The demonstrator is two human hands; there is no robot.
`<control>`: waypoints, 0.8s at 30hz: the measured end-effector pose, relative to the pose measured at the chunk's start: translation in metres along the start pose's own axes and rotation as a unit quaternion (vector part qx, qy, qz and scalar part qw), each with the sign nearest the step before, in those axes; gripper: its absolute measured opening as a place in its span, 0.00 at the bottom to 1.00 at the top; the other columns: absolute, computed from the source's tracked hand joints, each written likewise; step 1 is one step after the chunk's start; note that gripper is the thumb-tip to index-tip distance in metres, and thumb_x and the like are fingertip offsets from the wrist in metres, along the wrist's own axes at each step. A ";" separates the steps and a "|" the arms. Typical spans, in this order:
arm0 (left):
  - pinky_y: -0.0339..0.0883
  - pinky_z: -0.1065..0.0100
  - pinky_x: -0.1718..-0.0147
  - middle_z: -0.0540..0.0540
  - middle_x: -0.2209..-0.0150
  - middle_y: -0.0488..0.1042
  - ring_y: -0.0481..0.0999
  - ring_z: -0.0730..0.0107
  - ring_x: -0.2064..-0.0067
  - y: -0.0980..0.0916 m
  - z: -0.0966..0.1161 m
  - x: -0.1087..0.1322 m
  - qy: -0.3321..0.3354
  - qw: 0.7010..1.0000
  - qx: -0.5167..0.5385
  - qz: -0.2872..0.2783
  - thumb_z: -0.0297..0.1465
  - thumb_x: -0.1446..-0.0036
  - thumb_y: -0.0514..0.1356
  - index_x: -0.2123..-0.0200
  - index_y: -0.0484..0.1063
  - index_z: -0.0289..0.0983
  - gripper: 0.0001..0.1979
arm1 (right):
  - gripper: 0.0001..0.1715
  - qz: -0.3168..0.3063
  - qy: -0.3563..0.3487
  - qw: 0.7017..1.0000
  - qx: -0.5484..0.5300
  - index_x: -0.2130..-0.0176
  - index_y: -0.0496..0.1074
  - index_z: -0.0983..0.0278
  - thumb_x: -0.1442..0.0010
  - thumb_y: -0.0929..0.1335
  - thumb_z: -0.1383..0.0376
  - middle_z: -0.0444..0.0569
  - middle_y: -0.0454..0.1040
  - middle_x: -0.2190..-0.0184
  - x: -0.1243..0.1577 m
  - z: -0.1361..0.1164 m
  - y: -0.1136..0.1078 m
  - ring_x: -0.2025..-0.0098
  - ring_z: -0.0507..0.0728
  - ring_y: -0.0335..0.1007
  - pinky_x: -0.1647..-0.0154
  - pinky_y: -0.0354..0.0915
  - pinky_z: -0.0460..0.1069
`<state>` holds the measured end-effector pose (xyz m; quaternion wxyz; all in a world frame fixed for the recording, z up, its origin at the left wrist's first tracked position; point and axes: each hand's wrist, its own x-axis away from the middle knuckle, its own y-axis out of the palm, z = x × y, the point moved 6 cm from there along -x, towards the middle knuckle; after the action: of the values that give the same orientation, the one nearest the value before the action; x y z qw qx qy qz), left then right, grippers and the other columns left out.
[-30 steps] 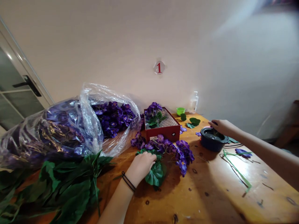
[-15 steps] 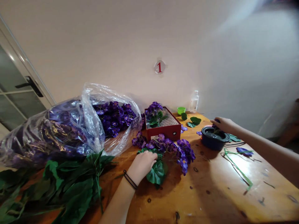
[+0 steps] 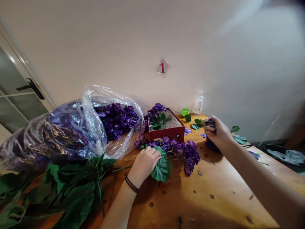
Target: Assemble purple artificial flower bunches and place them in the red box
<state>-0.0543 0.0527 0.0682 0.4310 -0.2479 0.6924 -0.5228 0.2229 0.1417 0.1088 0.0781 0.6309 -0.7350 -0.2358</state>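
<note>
My left hand [image 3: 145,160] is closed on an artificial flower spray, by its green leaf [image 3: 160,168] near the middle of the table. Purple blossoms [image 3: 190,156] of the spray stretch off to the right of that hand. Raised above the dark round pot [image 3: 211,147], my right hand [image 3: 220,132] is wrapped round a small dark purple item [image 3: 210,123], whose kind I cannot make out. The hand and forearm hide most of the pot.
A clear plastic bag [image 3: 95,127] of purple flowers lies at left, behind a heap of green leaves [image 3: 76,194]. A red box [image 3: 166,135] holds a flower. A green cup [image 3: 185,112] and clear bottle [image 3: 198,103] stand behind. A bin [image 3: 286,156] is beyond the right edge.
My right hand has come up and left from the pot with the dark purple item in it. My left hand has shifted slightly, and the leaf under it has turned up more.
</note>
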 end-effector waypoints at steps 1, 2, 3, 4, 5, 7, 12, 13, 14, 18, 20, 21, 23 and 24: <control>0.62 0.65 0.62 0.47 0.66 0.72 0.67 0.65 0.60 0.000 0.000 0.000 0.003 1.000 -0.001 0.002 0.33 0.37 0.52 0.64 0.72 0.39 0.09 | 0.18 -0.009 0.012 1.000 -0.009 0.73 0.52 0.60 0.44 0.66 0.57 0.35 0.52 0.82 0.009 0.010 0.015 0.86 0.43 0.42 0.89 0.41 0.39; 0.61 0.65 0.63 0.47 0.66 0.72 0.67 0.65 0.60 0.000 0.000 0.000 0.005 1.000 -0.001 0.003 0.33 0.37 0.52 0.64 0.72 0.39 0.09 | 0.17 -0.015 0.019 0.999 -0.021 0.73 0.54 0.61 0.44 0.66 0.56 0.36 0.55 0.81 0.017 0.019 0.029 0.85 0.43 0.43 0.89 0.44 0.39; 0.61 0.65 0.63 0.48 0.66 0.72 0.67 0.65 0.61 -0.001 0.000 0.000 0.006 1.000 -0.001 0.003 0.33 0.37 0.52 0.63 0.72 0.39 0.09 | 0.17 -0.019 0.024 0.999 -0.029 0.72 0.56 0.62 0.45 0.67 0.56 0.37 0.57 0.80 0.026 0.028 0.041 0.85 0.43 0.44 0.89 0.45 0.39; 0.61 0.66 0.63 0.48 0.66 0.72 0.67 0.65 0.61 -0.001 0.000 0.001 0.006 1.000 0.000 0.002 0.33 0.37 0.52 0.63 0.71 0.39 0.09 | 0.17 -0.024 0.026 0.999 -0.029 0.72 0.58 0.62 0.45 0.68 0.55 0.38 0.59 0.79 0.033 0.036 0.051 0.85 0.43 0.45 0.89 0.45 0.39; 0.61 0.66 0.63 0.48 0.66 0.72 0.67 0.65 0.61 -0.001 0.000 0.001 0.008 1.000 0.001 0.002 0.32 0.37 0.52 0.63 0.71 0.39 0.09 | 0.17 -0.033 0.023 0.999 -0.017 0.72 0.59 0.62 0.45 0.68 0.54 0.38 0.59 0.79 0.040 0.043 0.059 0.85 0.43 0.45 0.89 0.46 0.39; 0.61 0.65 0.63 0.48 0.66 0.72 0.67 0.66 0.61 -0.002 0.000 0.001 0.013 1.000 0.000 0.004 0.32 0.37 0.52 0.64 0.71 0.39 0.08 | 0.17 -0.048 0.004 0.998 0.029 0.71 0.62 0.61 0.45 0.68 0.52 0.39 0.60 0.78 0.051 0.056 0.068 0.83 0.44 0.47 0.88 0.49 0.40; 0.62 0.66 0.63 0.48 0.66 0.72 0.67 0.66 0.61 -0.004 0.002 0.001 0.020 1.000 0.002 0.024 0.32 0.36 0.51 0.63 0.71 0.39 0.09 | 0.19 -0.049 -0.039 0.983 0.173 0.69 0.63 0.59 0.45 0.66 0.47 0.41 0.58 0.77 0.064 0.074 0.061 0.78 0.49 0.54 0.83 0.57 0.42; 0.62 0.66 0.63 0.48 0.67 0.71 0.67 0.66 0.62 -0.004 0.003 0.001 0.020 0.999 0.006 0.030 0.32 0.36 0.51 0.63 0.71 0.39 0.09 | 0.18 -0.052 -0.048 0.978 0.194 0.68 0.63 0.59 0.45 0.66 0.47 0.41 0.58 0.77 0.066 0.075 0.060 0.77 0.50 0.55 0.83 0.58 0.42; 0.62 0.66 0.62 0.48 0.67 0.71 0.67 0.67 0.62 -0.005 0.004 0.001 0.022 0.999 0.013 0.038 0.32 0.36 0.50 0.63 0.70 0.39 0.10 | 0.18 -0.056 -0.056 0.975 0.208 0.68 0.63 0.59 0.44 0.65 0.48 0.41 0.58 0.76 0.068 0.076 0.060 0.77 0.50 0.55 0.82 0.58 0.42; 0.63 0.67 0.61 0.48 0.67 0.71 0.66 0.68 0.63 -0.008 0.007 0.002 0.034 0.996 0.036 0.075 0.32 0.35 0.49 0.63 0.70 0.39 0.10 | 0.17 -0.072 -0.067 0.971 0.220 0.67 0.63 0.59 0.42 0.64 0.49 0.41 0.59 0.76 0.073 0.077 0.062 0.79 0.49 0.54 0.83 0.56 0.42; 0.63 0.67 0.62 0.48 0.68 0.70 0.66 0.68 0.64 -0.009 0.009 0.002 0.042 0.995 0.039 0.082 0.32 0.35 0.49 0.63 0.70 0.39 0.11 | 0.17 -0.074 -0.065 0.971 0.219 0.68 0.63 0.59 0.42 0.64 0.49 0.41 0.60 0.76 0.075 0.077 0.064 0.78 0.49 0.55 0.83 0.55 0.42; 0.63 0.67 0.62 0.48 0.68 0.70 0.66 0.67 0.64 -0.009 0.010 0.003 0.044 0.995 0.038 0.083 0.32 0.35 0.49 0.63 0.70 0.39 0.11 | 0.17 -0.075 -0.062 0.971 0.217 0.68 0.63 0.59 0.42 0.64 0.48 0.41 0.60 0.76 0.076 0.078 0.064 0.78 0.49 0.55 0.83 0.55 0.42; 0.62 0.67 0.64 0.48 0.69 0.70 0.66 0.67 0.64 -0.008 0.011 0.002 0.044 0.995 0.035 0.081 0.32 0.35 0.49 0.63 0.70 0.39 0.11 | 0.17 -0.077 -0.048 0.974 0.206 0.68 0.63 0.59 0.43 0.64 0.48 0.41 0.59 0.76 0.077 0.078 0.065 0.78 0.49 0.54 0.83 0.55 0.42; 0.62 0.67 0.64 0.48 0.69 0.70 0.66 0.67 0.64 -0.007 0.011 0.002 0.042 0.995 0.033 0.080 0.32 0.35 0.49 0.63 0.70 0.39 0.10 | 0.17 -0.080 -0.040 0.976 0.199 0.68 0.62 0.58 0.43 0.64 0.48 0.41 0.58 0.76 0.077 0.078 0.065 0.78 0.49 0.54 0.83 0.55 0.42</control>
<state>-0.0466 0.0431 0.0732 0.4503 -0.1554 0.7100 -0.5187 0.1175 0.0929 0.0550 -0.0979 0.6804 -0.7171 -0.1153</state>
